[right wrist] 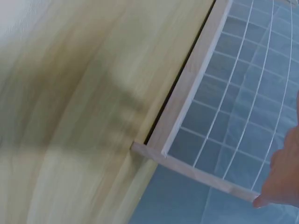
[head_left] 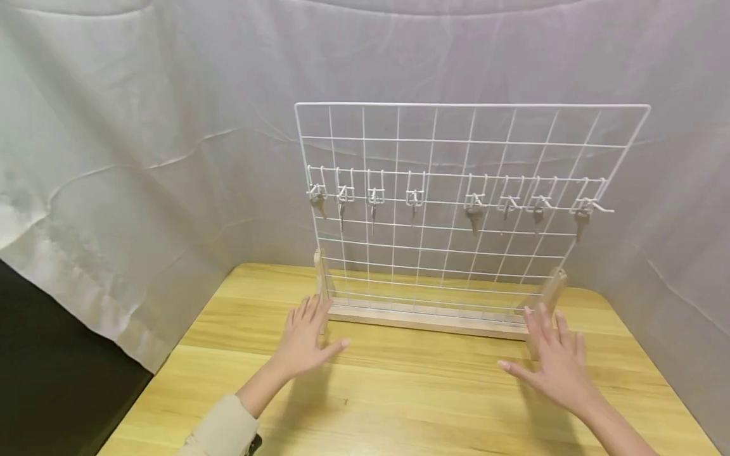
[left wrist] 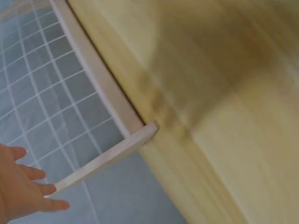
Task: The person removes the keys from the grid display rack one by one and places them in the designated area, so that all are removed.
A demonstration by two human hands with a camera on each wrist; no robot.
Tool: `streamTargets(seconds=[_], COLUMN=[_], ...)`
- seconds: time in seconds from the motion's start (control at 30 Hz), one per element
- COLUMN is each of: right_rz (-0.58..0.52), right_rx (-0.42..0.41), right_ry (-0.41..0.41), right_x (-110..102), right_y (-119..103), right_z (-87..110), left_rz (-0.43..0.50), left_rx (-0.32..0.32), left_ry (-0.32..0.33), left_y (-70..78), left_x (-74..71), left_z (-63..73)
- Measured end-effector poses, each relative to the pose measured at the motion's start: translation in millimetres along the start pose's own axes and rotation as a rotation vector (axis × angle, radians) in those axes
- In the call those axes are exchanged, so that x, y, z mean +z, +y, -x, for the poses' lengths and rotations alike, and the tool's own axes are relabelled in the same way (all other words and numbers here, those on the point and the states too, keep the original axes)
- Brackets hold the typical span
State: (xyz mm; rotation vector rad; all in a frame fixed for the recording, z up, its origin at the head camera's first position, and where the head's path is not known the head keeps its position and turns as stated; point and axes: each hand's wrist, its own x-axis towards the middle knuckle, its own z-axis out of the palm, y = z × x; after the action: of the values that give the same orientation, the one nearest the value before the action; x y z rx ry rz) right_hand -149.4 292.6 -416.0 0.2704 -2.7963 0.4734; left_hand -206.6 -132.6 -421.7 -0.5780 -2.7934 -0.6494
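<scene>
Head view: I'm hovering left hand (head_left: 305, 345) and right hand (head_left: 559, 367), fingers wide, near the left and right ends of the wire rack (head_left: 450, 227); keys (head_left: 474, 220) are hanging on it.

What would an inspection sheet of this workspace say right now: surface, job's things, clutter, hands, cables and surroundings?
Surface: light wood-grain table, with hand shadows on it.
Job's things: white wire grid upright in a wooden stand; keys hang from white hooks in one row across it.
Clutter: one small dark mark on the near part of the table; too small to identify.
Left hand: fingers spread, at the stand's left end; contact cannot be told.
Right hand: fingers spread, at the stand's right end; contact cannot be told.
Cables: nothing seen.
Surroundings: pale grey curtain behind and on both sides.
</scene>
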Motion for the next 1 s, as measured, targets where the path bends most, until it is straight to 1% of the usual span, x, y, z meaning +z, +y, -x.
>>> streamTargets(seconds=[0.07,0.17,0.23,0.37,0.47,0.53,0.6,0.67,0.77,0.87,0.93,1.0], right_rz=[-0.015,-0.045,-0.078,-0.219,-0.321,-0.359,-0.372,-0.410,-0.460,-0.510,-0.546,-0.602], right_rx=[-0.011,-0.031,-0.042,-0.029,0.021,0.063,0.106,0.146,0.213,0.276,0.321,0.346], right_ry=[0.047,0.121,0.165,0.243,0.293,0.335,0.391,0.449,0.544,0.593,0.597,0.588], right_x=[-5,-14,-21,-36,-46,-52,-56,-59,-63,-67,-69,-72], right_y=[3,7,9,13,18,21,26,30,35,39,42,44], right_z=[-3.8,-10.0,-13.5,-19.9,-24.7,-28.9,-34.2,-39.7,-48.6,-57.9,-65.9,-74.1], left_rz=[0.065,0.129,0.173,0.259,0.322,0.362,0.391,0.417,0.447,0.469,0.485,0.508], left_rx=[0.003,0.006,-0.003,-0.026,-0.036,-0.038,-0.033,-0.028,-0.021,-0.025,-0.035,-0.047], left_ry=[0.040,0.092,0.117,0.150,0.179,0.203,0.232,0.262,0.302,0.325,0.333,0.341], left_y=[-1.2,-2.9,-3.7,-5.6,-5.0,-3.6,-1.9,-0.1,3.3,6.4,8.4,9.5], left_x=[-9.5,-24.7,-35.0,-55.0,-70.7,-81.7,-92.2,-101.1,-110.8,-116.6,-120.0,-123.2], left_z=[-4.0,-12.1,-17.8,-29.1,-37.6,-43.7,-50.2,-56.9,-65.6,-73.0,-78.6,-84.9])
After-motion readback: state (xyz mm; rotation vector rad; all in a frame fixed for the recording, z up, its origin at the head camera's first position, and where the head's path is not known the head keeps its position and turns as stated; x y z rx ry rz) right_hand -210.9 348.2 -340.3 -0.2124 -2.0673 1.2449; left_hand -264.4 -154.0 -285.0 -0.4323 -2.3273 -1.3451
